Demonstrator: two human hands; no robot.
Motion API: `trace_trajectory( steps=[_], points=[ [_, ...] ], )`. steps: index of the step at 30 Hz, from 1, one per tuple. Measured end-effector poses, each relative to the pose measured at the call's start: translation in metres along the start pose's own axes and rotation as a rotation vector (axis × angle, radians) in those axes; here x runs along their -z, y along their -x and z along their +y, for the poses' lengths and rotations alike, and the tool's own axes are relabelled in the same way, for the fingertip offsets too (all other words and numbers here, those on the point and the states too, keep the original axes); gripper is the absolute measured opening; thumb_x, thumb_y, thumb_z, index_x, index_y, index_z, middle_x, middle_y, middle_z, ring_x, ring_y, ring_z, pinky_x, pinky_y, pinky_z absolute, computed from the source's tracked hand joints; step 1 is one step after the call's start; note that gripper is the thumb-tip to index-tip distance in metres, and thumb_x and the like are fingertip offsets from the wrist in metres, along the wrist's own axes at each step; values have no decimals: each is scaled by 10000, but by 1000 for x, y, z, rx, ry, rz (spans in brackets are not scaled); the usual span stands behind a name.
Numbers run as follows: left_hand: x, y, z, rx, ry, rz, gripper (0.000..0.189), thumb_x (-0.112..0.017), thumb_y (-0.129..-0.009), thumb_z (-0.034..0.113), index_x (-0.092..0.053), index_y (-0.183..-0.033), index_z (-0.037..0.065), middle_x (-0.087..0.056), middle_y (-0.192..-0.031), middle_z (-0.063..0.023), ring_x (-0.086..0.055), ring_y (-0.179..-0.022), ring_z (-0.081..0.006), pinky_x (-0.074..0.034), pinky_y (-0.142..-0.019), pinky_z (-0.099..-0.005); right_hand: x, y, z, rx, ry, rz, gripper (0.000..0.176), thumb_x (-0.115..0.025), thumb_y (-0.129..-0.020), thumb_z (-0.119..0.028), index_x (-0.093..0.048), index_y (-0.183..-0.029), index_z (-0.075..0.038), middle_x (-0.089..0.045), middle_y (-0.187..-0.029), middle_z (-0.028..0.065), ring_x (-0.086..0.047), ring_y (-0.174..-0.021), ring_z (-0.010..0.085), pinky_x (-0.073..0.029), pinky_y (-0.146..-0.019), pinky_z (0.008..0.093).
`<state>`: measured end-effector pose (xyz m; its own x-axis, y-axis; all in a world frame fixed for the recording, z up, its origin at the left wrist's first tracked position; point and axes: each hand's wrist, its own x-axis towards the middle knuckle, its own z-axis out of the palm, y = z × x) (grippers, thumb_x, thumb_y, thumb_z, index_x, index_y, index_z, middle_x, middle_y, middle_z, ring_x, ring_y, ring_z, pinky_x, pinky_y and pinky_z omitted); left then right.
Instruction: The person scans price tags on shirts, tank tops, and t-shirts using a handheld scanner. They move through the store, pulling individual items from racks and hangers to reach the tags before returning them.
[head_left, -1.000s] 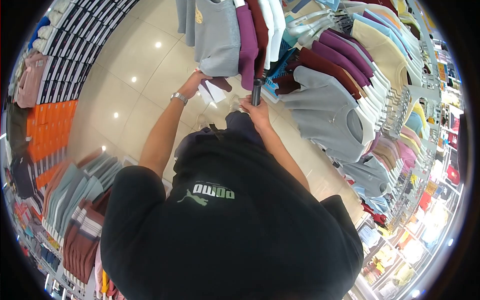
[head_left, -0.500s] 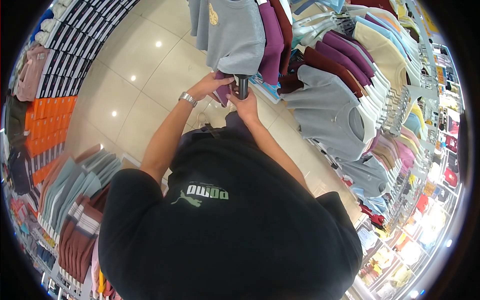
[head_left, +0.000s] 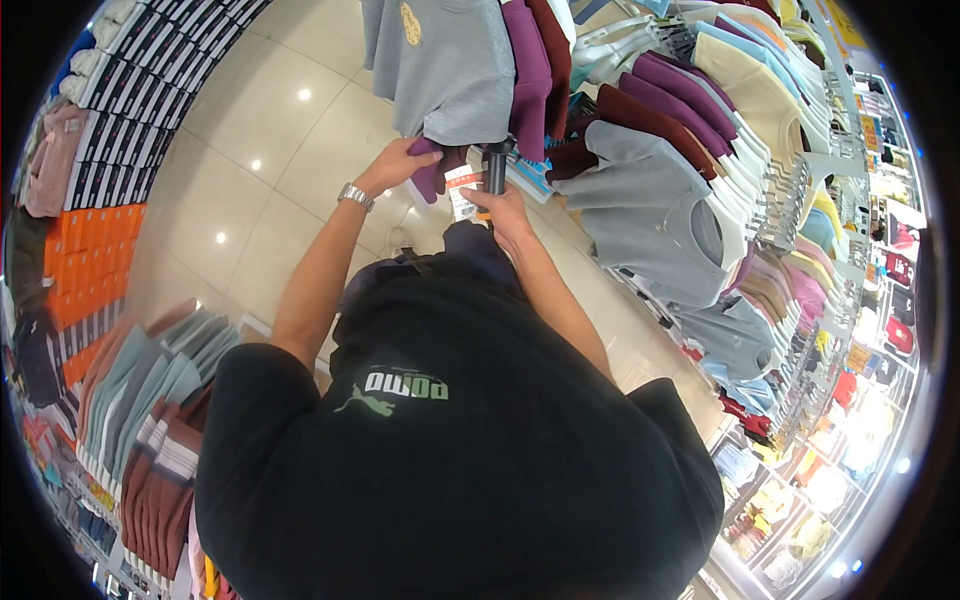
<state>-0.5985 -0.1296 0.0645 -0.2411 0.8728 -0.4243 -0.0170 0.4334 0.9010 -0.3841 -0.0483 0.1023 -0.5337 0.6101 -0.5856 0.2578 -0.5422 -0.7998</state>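
Observation:
My left hand [head_left: 390,166] pinches the hem or sleeve of a purple shirt [head_left: 425,180] that hangs behind a grey T-shirt [head_left: 450,80]. A white and red price tag [head_left: 462,197] shows between my hands, with my right thumb against it. My right hand [head_left: 507,212] is closed around a black handheld device [head_left: 495,172] that stands upright, with a small orange part near the fingers. What kind of device it is I cannot make out. My right fingers are partly hidden behind it.
A rack of T-shirts on white hangers [head_left: 735,240] runs along the right. Stacked orange shoe boxes [head_left: 95,260] and dark-and-white boxes [head_left: 150,110] line the left. Hanging clothes [head_left: 160,480] stand at lower left. Glossy floor tiles [head_left: 270,150] lie between.
My hands have moved apart, the left one slightly to the left and up. The price tag has come into view between them. The purple cloth stays in my left fingers.

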Motion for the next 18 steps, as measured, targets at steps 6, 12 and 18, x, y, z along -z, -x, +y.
trace_trajectory(
  steps=[6, 12, 18],
  points=[
    [2, -15, -33, -43, -50, 276, 339, -666, -853, 290, -673, -1021, -5, -691, -843, -136, -648, -771, -200, -492, -728, -323, 1, 8, -1, -26, -87, -24, 371, -764, -735, 2, -574, -1053, 21, -660, -925, 98, -641, -852, 176, -489, -792, 299],
    [-3, -17, -39, -74, -30, 341, 321, -657, -858, 254, -660, -1033, -15, -690, -870, -152, -658, -780, -209, -500, -715, -325, 1, 9, -2, -33, -113, -26, 400, -773, -721, 0, -568, -1064, 24, -656, -914, 97, -641, -857, 187, -490, -798, 307],
    [-17, -11, -48, -125, 108, 326, 505, -693, -855, 229, -510, -1279, 24, -595, -1187, -180, -634, -960, -228, -514, -823, -348, 13, 8, 7, -52, -69, 45, 378, -755, -730, 4, -580, -1065, 27, -662, -932, 103, -658, -811, 190, -516, -741, 301]
  ],
)
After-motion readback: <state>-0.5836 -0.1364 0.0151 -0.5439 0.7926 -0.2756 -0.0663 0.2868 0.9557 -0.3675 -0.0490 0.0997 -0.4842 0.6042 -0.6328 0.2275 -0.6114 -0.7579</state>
